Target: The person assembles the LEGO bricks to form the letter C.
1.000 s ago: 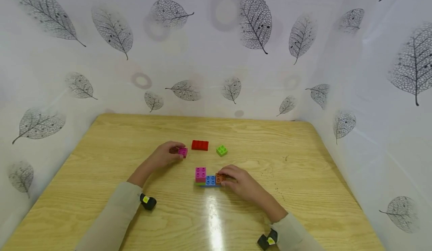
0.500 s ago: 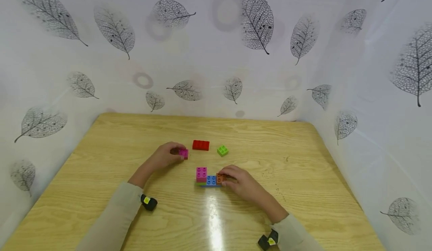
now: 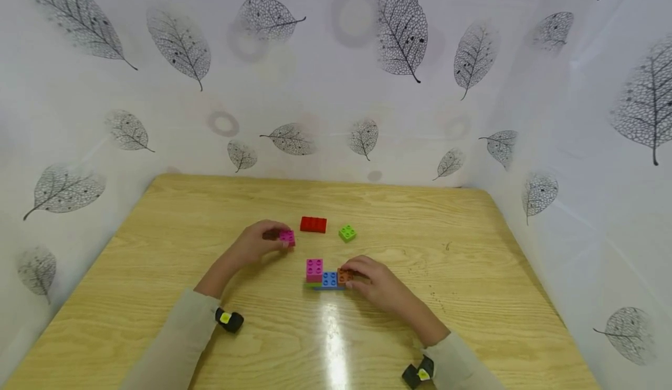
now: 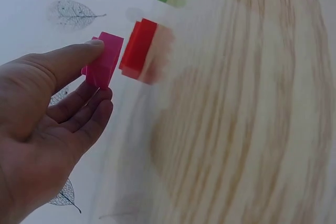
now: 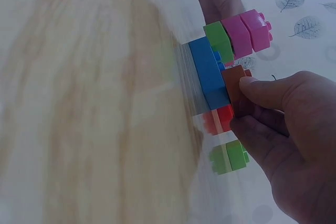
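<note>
Head view: a pale wooden surface walled by white leaf-print sheeting. Near its middle, the left grip pinches a small pink brick; the right grip grasps the orange brick on a pink-blue-orange stack.

Left wrist view: the pink brick sits between thumb and fingers; the red brick is blurred.

Right wrist view: the stack is blurred, with fingers covering part of the orange brick.

Wooden table; white leaf-printed curtain walls.

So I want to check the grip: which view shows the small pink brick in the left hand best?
Left wrist: the small pink brick fills the frame, pinched between thumb and fingers of the left hand. The head view shows it tiny; the right wrist view doesn't clearly show it.
</note>
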{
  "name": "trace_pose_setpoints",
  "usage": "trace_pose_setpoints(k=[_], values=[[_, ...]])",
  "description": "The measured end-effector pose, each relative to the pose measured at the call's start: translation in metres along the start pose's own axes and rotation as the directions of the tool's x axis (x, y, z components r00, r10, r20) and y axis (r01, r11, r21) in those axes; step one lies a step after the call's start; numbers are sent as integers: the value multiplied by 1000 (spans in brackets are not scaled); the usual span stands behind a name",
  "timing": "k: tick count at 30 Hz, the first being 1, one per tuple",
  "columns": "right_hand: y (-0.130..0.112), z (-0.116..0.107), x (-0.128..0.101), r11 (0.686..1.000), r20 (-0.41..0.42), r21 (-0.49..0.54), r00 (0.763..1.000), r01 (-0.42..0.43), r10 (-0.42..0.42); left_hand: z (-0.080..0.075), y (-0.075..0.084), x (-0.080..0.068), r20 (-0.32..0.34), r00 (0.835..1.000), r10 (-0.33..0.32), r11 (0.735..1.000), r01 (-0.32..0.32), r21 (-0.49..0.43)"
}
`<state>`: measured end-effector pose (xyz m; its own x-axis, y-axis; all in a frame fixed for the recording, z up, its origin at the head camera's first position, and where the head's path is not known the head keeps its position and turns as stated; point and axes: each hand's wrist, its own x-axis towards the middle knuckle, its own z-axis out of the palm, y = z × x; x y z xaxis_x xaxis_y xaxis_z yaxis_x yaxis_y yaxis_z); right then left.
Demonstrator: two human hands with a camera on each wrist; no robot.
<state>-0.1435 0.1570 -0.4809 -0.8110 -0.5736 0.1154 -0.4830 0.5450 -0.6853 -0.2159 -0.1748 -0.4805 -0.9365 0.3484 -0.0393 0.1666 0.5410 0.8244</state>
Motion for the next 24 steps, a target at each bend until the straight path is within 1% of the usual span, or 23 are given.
trace_pose_setpoints(k=[8, 12, 17, 24], values=[[0, 0, -1, 1000, 0, 4, 1000, 19, -19, 5, 19, -15, -3, 998, 56, 995, -56, -85], [0, 0, -1, 1000, -1, 5, 1000, 16, -16, 9, 26, -18, 2, 995, 96, 991, -95, -99], [1, 0, -2, 1000, -4, 3, 1000, 15, -15, 13, 38, -22, 13, 992, 122, 986, -120, -113], [2, 0, 0, 999, -15, 8, 999, 34, -34, 16, 56, -30, 45, 982, 182, 975, -174, -138]])
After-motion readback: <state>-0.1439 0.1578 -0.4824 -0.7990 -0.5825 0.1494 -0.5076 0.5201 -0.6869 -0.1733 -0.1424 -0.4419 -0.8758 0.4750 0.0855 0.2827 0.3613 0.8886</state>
